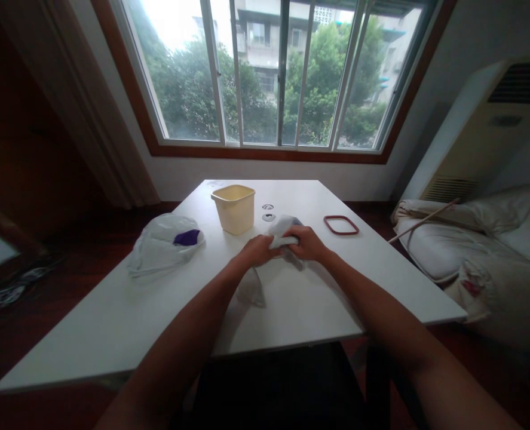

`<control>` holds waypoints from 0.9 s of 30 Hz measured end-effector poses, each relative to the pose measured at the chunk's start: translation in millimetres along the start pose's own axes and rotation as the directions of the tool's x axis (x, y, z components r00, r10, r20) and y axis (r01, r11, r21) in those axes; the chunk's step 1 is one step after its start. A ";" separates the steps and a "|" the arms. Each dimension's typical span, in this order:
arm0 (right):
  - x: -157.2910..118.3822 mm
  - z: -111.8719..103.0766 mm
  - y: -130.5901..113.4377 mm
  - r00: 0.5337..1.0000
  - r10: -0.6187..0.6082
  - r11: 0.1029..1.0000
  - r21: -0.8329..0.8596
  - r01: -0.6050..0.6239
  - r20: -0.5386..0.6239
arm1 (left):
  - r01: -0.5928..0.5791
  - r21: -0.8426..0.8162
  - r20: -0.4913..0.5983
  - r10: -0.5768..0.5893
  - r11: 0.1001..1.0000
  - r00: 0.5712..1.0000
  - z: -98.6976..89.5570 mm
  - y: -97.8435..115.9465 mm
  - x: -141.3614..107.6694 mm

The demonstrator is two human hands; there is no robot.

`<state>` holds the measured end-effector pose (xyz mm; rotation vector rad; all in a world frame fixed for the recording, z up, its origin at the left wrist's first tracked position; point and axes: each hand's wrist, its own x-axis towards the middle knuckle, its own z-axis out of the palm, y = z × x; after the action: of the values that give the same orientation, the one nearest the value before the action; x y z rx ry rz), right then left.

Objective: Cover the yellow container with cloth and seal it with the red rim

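Both hands meet over the middle of the table, gripping a bunched light grey cloth [285, 224] that looks soft and folded. My left hand [260, 249] has its fingers closed on the cloth's near left side. From the right, my right hand [308, 243] pinches the same cloth, and a loose end hangs below the fingers. Another piece of greyish fabric [251, 289] lies on the table beside my left forearm; whether it joins the held cloth I cannot tell. Just beyond my left hand stands a cream plastic bin [236, 210], upright.
On the white table [166, 334], a clear plastic bag [157, 242] with a purple item [186, 237] lies at left. A reddish-brown square ring [341, 226] lies at right. Small round dark-and-white pieces [269, 217] are behind the cloth. A covered sofa [493, 239] stands right.
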<state>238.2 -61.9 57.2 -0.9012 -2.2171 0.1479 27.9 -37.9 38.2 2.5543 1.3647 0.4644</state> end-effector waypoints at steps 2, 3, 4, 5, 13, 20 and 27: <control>-1.3 -0.2 -1.3 1.000 0.014 1.000 0.003 -0.014 -0.022 | 0.041 0.081 -0.030 -0.038 0.996 0.999 1.9 3.7 0.8; -1.9 1.2 -2.7 1.000 0.017 1.000 0.007 -0.017 -0.021 | 0.044 0.114 -0.036 -0.040 0.993 0.999 2.3 5.7 1.2; -2.5 3.0 -4.6 1.000 0.016 1.000 0.014 -0.016 -0.017 | 0.037 0.141 -0.034 -0.033 0.989 0.999 2.2 7.6 1.6; -2.8 5.0 -6.8 1.000 0.010 1.000 0.024 -0.010 -0.011 | 0.029 0.164 -0.032 -0.024 0.986 0.999 1.5 9.3 2.0; 0.0 15.7 -0.5 1.000 0.001 0.996 0.092 0.000 -0.007 | -0.012 0.211 -0.163 0.047 0.978 0.986 -15.4 15.1 3.0; -1.4 47.2 34.5 0.995 0.101 0.985 0.142 -0.099 -0.004 | -0.117 0.010 -0.247 0.116 0.993 0.962 -7.3 14.1 1.6; -2.6 25.6 24.9 0.994 0.063 0.995 0.070 -0.069 0.090 | -0.194 -0.218 -0.208 0.149 0.956 0.967 0.1 10.6 3.6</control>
<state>236.4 -40.9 28.3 -0.9446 -2.2478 0.3024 38.0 -40.7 42.2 2.4896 1.0681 0.8673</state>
